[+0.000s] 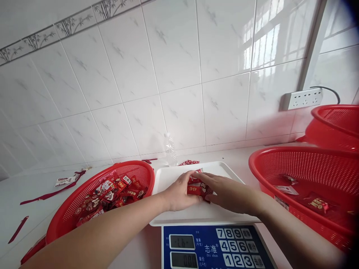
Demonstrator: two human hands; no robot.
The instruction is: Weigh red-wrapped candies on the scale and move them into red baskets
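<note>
Over the white tray (175, 218) of a blue digital scale (210, 252), both my hands close in on a small cluster of red-wrapped candies (195, 190). My left hand (179, 191) curves around their left side, thumb in front. From the right, my right hand (228, 191) presses against them with bent fingers, which partly hide the wrappers. How many candies lie between the palms I cannot tell. Left of the tray, a red perforated basket (150, 175) holds a heap of similar red-wrapped candies (112, 192).
A second red basket (260, 158) with a few packets stands to the right, and another red basket (322, 130) sits behind it. A clear plastic bottle (170, 151) is near the tiled wall. Dark red ribbons (53, 193) lie at the left; a power strip (304, 99) is wall-mounted.
</note>
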